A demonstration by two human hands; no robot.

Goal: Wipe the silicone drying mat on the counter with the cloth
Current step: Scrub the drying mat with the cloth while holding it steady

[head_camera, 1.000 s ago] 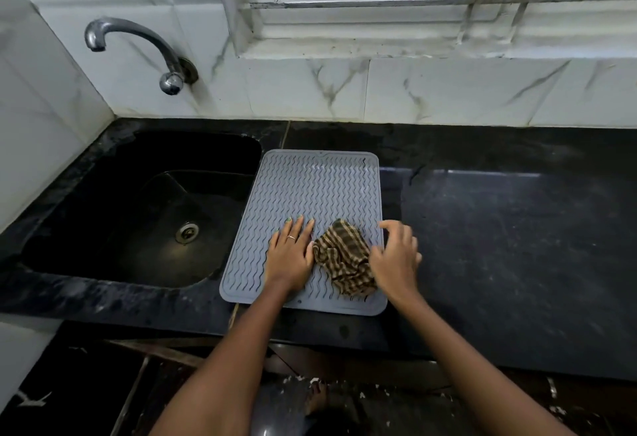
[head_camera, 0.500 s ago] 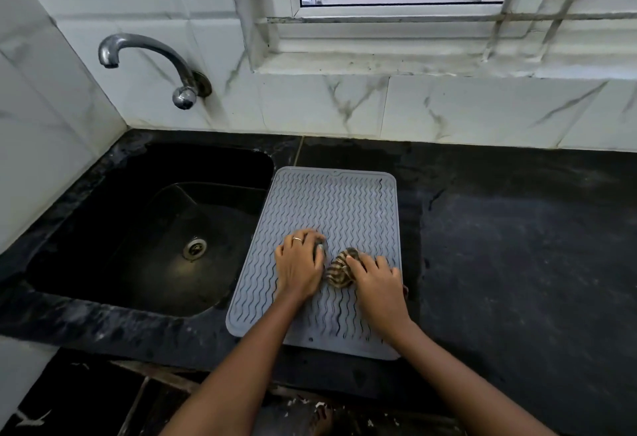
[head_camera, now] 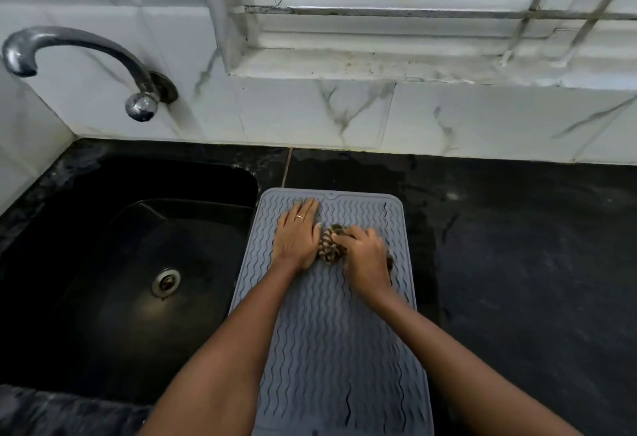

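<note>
A grey silicone drying mat (head_camera: 331, 349) with wavy ridges lies on the black counter, right of the sink. My left hand (head_camera: 298, 234) lies flat on the mat's far left part, fingers straight, a ring on one finger. My right hand (head_camera: 365, 256) grips a bunched brown checked cloth (head_camera: 329, 246) and presses it onto the mat's far half, beside the left hand. Most of the cloth is hidden under the right hand.
A black sink (head_camera: 144, 263) with a metal drain (head_camera: 166, 282) sits to the left, and a chrome tap (head_camera: 86, 63) comes out of the tiled wall above it. Black counter (head_camera: 534, 280) stretches to the right. A window sill (head_camera: 413, 63) runs along the back wall.
My right hand took hold of the cloth, bunched it up and slid it from the mat's near end toward the far end. My left hand moved the same way, flat on the mat.
</note>
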